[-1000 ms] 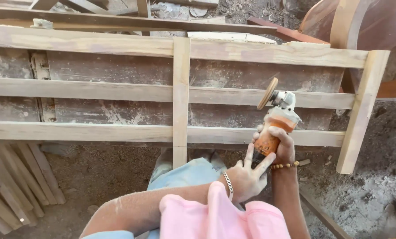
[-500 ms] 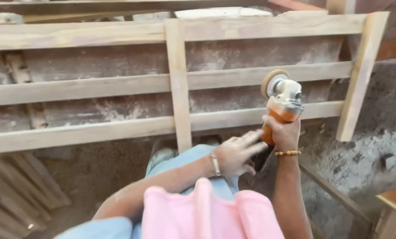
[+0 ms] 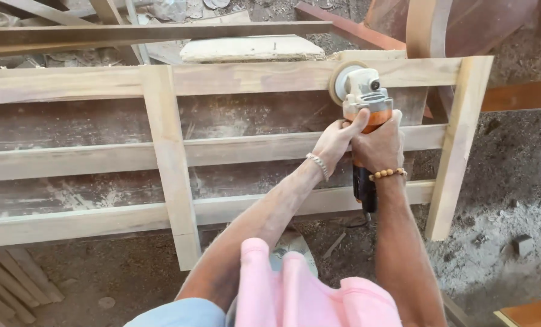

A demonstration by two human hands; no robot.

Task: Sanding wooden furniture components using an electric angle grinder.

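Both hands wrapped tight round angle grinder [image 3: 362, 103] | right hand [image 3: 379, 145] on its orange body, left hand [image 3: 336, 140] beside it | disc [image 3: 338, 82] lay against wooden frame's [image 3: 167, 163] top rail near right corner | grinder axis ran upright, away from grip.

Soft, warm daylight, bright and even; faint shadows under the frame [image 3: 222, 151] rails. Sharp centre, slight blur toward the edges.

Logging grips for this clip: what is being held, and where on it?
An angle grinder, gripped around its orange body just behind the head by both the left hand and right hand.
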